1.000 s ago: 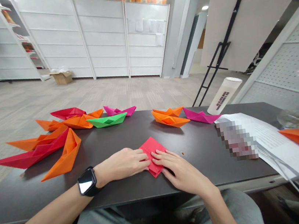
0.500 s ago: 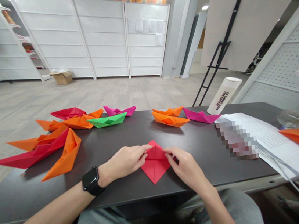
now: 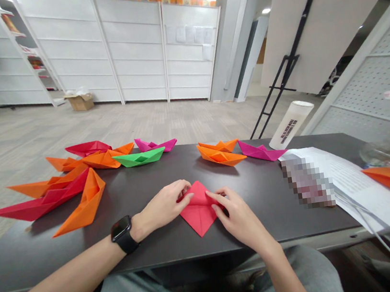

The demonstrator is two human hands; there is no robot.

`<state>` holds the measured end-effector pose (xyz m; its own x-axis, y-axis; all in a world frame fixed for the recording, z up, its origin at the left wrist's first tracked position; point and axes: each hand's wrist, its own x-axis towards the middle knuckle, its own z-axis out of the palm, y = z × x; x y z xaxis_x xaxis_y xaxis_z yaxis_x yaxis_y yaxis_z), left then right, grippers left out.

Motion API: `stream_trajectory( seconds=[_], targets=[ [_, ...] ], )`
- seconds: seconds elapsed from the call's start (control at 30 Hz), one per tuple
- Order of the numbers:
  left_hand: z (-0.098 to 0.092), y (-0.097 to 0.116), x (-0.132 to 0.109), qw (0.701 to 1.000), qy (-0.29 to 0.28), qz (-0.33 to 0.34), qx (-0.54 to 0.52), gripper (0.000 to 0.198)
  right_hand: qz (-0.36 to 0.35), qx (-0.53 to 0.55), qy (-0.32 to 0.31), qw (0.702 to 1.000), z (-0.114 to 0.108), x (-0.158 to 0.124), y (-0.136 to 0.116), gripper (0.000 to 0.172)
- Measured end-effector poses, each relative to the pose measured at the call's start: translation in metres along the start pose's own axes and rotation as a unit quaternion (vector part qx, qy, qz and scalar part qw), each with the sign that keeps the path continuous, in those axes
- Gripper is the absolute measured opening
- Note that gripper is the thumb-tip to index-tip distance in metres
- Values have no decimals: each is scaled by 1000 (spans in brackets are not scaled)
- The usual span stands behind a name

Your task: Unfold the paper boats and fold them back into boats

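Item: red paper (image 3: 200, 218), creased, diamond-shaped, matte; centre of frame, on the smooth dark counter (image 3: 175, 248).
Left hand (image 3: 169, 202): half-curled, holding its left edge, thumb on top.
Right hand (image 3: 238, 210): half-closed, thumb and forefinger holding its right edge; paired grip presumably steadies the folds.
Also: green boat (image 3: 139, 158), crisp-folded paper, pointed ends, upper left of centre.

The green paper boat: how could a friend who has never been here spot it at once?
Find the dark table, then look beyond the left hand to where paper boats cluster near the far edge. The green paper boat sits in front of a magenta boat, right of an orange boat. Among these boats, only it is green.
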<state>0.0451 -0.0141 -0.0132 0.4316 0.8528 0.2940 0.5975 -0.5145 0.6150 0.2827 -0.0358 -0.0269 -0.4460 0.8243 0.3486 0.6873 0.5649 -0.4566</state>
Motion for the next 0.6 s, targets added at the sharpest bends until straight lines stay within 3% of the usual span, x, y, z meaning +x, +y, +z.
stream_trajectory(
  seconds=[0.3, 0.5, 0.6],
  targets=[
    [-1, -11, 2, 992, 2, -78, -97, 24, -15, -54, 10, 998, 2, -1, 4, 43],
    [0, -17, 2, 1000, 13, 10, 12, 8, -53, -69, -42, 995, -1, -1, 0, 37],
    [-3, -15, -1, 989, -14, 97, 115, 20, -38, -64, -70, 995, -2, -1, -1, 38]
  ],
)
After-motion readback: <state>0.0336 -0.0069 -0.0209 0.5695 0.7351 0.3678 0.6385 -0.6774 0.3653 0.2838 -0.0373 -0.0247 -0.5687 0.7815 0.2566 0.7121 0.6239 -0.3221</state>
